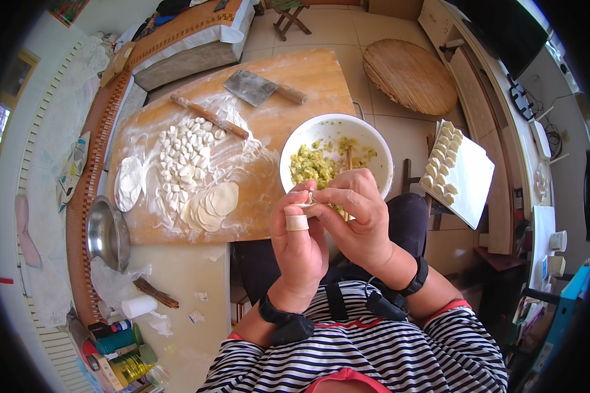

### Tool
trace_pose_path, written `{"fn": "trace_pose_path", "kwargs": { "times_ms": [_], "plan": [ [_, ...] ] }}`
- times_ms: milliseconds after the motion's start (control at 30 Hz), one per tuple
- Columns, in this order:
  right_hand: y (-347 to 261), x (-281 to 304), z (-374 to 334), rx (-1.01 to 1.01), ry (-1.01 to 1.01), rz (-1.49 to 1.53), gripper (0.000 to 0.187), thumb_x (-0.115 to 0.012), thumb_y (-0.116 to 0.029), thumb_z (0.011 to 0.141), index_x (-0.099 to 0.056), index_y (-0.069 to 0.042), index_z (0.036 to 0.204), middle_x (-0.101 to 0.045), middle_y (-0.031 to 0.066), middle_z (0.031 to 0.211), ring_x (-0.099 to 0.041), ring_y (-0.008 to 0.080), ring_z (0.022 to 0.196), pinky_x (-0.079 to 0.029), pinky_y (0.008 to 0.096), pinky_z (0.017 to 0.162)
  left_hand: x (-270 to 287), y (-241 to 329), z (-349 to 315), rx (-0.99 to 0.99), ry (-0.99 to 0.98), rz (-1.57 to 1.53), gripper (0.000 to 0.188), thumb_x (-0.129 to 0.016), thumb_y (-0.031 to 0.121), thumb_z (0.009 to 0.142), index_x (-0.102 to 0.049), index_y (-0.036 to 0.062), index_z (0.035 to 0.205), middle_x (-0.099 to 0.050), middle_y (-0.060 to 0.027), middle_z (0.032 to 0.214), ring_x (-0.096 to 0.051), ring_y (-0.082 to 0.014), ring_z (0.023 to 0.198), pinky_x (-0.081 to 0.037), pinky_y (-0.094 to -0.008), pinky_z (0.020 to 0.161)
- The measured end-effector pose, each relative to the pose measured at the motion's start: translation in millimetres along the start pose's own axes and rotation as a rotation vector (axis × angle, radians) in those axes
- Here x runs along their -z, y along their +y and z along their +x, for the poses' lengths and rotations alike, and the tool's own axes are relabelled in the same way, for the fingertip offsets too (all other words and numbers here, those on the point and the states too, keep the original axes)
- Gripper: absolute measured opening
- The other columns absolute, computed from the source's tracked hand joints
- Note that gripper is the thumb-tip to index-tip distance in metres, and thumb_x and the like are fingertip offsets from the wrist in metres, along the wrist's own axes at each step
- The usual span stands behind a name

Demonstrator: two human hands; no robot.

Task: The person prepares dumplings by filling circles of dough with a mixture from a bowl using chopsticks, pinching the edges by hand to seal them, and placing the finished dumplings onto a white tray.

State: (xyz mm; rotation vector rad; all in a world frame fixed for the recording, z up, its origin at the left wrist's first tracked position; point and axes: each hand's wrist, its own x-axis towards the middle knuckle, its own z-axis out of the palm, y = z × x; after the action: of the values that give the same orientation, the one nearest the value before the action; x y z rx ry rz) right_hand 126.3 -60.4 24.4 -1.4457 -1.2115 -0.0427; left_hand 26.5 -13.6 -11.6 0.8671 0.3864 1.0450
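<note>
My left hand (299,252), a pale bandage around one finger, and my right hand (360,213) meet fingertip to fingertip. Between them they pinch a small dumpling (308,202), mostly covered by my fingers. Just beyond is a white bowl (375,139) of yellow-green filling (310,164), with chopsticks (349,158) standing in it. To the left, a floured wooden board (321,75) carries a fan of round wrappers (211,206), many small dough pieces (183,154), a dough lump (130,183), a rolling pin (210,118) and a cleaver (250,88).
At the right, finished dumplings (444,157) sit in rows on a white board (471,185). A round woven mat (410,75) lies on the tiled floor. A steel basin (106,232) stands by the wooden board's left edge, with a white paper roll (139,306) nearer me.
</note>
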Motion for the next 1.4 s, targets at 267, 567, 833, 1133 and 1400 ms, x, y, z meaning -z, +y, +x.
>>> {"fn": "trace_pose_path", "kwargs": {
  "times_ms": [267,567,833,1133,1400],
  "plan": [
    [0,1,-2,-0.028,-0.022,0.035,0.016,-0.075,-0.004,0.073,-0.068,-0.007,0.088,-0.062,0.0070,0.081,-0.057,0.0257,0.076,-0.045,0.0354,0.071,2,3,-2,-0.016,-0.038,0.001,0.029,-0.040,0.026,0.105,-0.055,0.0064,0.120,-0.053,-0.0133,0.131,-0.051,-0.0215,0.119,-0.040,-0.0382,0.106],
    [1,2,2,0.019,-0.024,-0.062,0.011,-0.072,-0.016,0.081,-0.067,-0.008,0.085,-0.063,0.0078,0.082,-0.057,0.0283,0.075,-0.044,0.0383,0.071,-2,11,-5,0.134,-0.103,0.006,0.035,-0.036,0.022,0.106,-0.052,0.0024,0.130,-0.048,-0.0143,0.141,-0.048,-0.0228,0.126,-0.039,-0.0389,0.108],
    [12,6,0,0.191,-0.347,-0.197,0.019,-0.057,-0.027,0.091,-0.067,-0.012,0.085,-0.060,0.0086,0.073,-0.057,0.0289,0.067,-0.043,0.0402,0.070,-11,14,-13,0.235,-0.020,-0.164,0.023,-0.040,0.014,0.103,-0.057,0.0021,0.112,-0.048,-0.0104,0.140,-0.047,-0.0194,0.125,-0.038,-0.0341,0.108],
    [4,-10,2,0.326,-0.315,-0.305,0.015,-0.060,-0.020,0.081,-0.058,-0.005,0.077,-0.058,0.0097,0.066,-0.056,0.0285,0.057,-0.046,0.0408,0.061,-13,22,-17,0.235,0.090,-0.193,0.021,-0.036,0.018,0.102,-0.054,0.0063,0.101,-0.052,-0.0079,0.131,-0.046,-0.0188,0.123,-0.031,-0.0373,0.111],
    [12,-12,29,-0.389,-0.839,-0.204,0.056,-0.031,-0.048,0.101,-0.067,-0.008,0.086,-0.067,0.0154,0.071,-0.064,0.0366,0.074,-0.050,0.0451,0.073,15,23,10,0.454,0.023,-0.402,0.061,-0.028,0.054,0.102,-0.051,0.0056,0.132,-0.054,-0.0062,0.130,-0.050,-0.0200,0.119,-0.038,-0.0386,0.105]
  ]
}}
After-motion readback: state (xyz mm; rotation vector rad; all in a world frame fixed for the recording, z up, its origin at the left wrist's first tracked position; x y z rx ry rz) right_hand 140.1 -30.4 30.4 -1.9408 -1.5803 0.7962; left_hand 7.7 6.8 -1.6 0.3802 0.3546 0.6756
